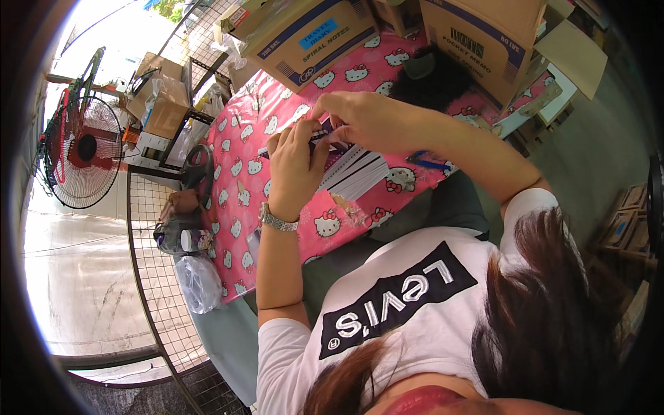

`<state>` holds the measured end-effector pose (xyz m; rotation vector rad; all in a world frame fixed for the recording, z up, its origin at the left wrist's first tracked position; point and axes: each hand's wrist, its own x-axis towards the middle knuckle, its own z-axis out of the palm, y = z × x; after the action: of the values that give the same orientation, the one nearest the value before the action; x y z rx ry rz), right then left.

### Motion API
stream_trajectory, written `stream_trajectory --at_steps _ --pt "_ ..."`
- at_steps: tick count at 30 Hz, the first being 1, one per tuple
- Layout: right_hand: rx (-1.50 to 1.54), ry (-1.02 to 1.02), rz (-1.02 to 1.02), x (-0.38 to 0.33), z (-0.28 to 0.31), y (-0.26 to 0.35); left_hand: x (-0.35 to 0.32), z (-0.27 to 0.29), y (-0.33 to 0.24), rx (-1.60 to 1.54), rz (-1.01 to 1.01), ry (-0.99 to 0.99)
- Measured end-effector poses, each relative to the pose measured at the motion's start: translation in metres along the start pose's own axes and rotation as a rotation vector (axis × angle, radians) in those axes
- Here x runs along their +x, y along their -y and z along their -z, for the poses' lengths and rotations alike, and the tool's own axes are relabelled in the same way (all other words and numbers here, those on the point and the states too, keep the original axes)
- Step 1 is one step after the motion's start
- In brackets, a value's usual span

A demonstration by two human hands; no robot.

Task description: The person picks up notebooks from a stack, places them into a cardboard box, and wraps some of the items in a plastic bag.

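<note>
My left hand [294, 162], with a metal-band watch at its wrist, has its fingers closed around the edge of a small dark purple pad [319, 137]. Bent over from the right, my right hand [363, 121] pinches the same pad near its top edge. The fingers partly hide the pad. Just below it, fanned stacks of white sheets [358, 173] with a row of punched holes along one edge lie on the pink patterned tablecloth [263, 155].
Cardboard boxes [315, 45] line the table's far side, beside a black fuzzy item [436, 83]. A blue pen-like thing [433, 164] lies right of the sheets. On the left are a fan [86, 149], a white-lidded jar [188, 241] and a clear plastic bag [199, 285].
</note>
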<state>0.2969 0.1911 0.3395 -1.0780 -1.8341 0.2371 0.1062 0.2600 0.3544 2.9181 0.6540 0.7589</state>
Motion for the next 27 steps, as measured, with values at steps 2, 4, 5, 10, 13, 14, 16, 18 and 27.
stream_trajectory --at_steps 2,4,5,10,13,14,16,18,27 --pt "0.492 0.241 -0.474 0.014 0.016 -0.022 -0.005 0.000 0.004 -0.026 0.023 -0.031" --pt "-0.126 -0.214 -0.606 0.004 0.032 -0.125 0.005 -0.003 -0.001 -0.068 -0.005 -0.015" --pt "-0.462 -0.207 -0.771 -0.012 0.035 -0.161 0.004 -0.003 0.001 -0.085 0.002 0.006" --pt "-1.241 0.053 -0.902 -0.073 0.022 -0.235 -0.003 -0.010 0.005 -0.020 0.006 -0.186" --pt "-0.688 0.116 -0.868 -0.021 0.036 -0.171 -0.015 -0.008 0.009 0.054 0.145 -0.176" --pt "-0.206 0.129 -0.717 0.000 0.046 -0.137 -0.013 -0.008 0.010 0.002 0.175 -0.155" --pt "0.703 0.209 -0.422 0.024 0.049 -0.095 -0.007 -0.012 0.009 -0.047 0.198 -0.137" --pt "0.936 0.445 -0.327 0.033 0.052 -0.082 0.000 -0.020 0.005 -0.032 0.184 -0.156" --pt "0.521 0.636 -0.462 0.046 0.061 -0.054 0.006 -0.020 0.003 -0.082 0.190 -0.201"
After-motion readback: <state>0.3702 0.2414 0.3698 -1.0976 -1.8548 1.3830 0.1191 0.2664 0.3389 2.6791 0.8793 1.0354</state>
